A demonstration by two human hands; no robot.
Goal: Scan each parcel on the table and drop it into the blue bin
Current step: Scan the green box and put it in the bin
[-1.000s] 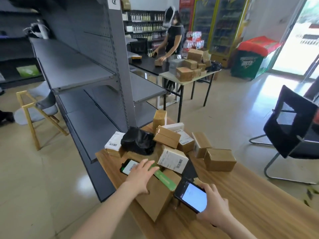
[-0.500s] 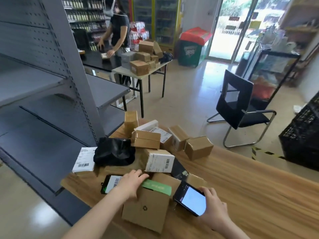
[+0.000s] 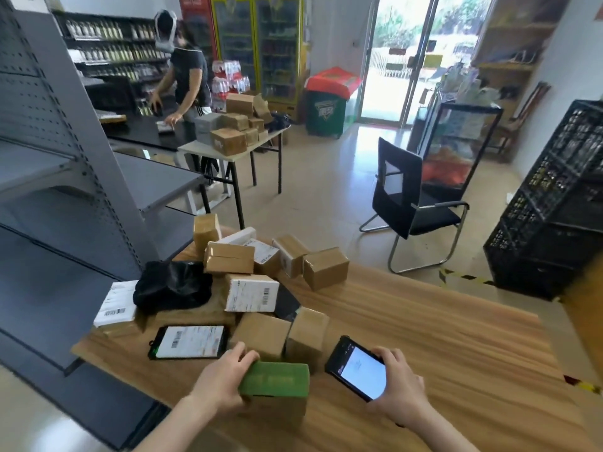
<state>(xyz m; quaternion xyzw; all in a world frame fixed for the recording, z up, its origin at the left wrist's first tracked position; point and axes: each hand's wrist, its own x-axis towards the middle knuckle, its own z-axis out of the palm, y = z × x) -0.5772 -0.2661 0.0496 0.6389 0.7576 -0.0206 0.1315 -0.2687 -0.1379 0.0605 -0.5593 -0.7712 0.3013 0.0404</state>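
Grey shelving [image 3: 81, 177], black chair [image 3: 408, 203], sunlit doorway [image 3: 401, 57]

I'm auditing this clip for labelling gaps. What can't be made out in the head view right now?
- Blue bin: nowhere in the head view.
- Green-topped box: barcode not visible; left hand covers its left side.
- Handheld scanner in right hand: screen washed out, text too small.
- Black bag: hides whatever lies beneath it, head view.

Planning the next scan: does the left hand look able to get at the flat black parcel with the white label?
Probably yes, once freed: the left hand grips the green-topped box, but the flat black parcel lies uncovered on the table just beyond it.
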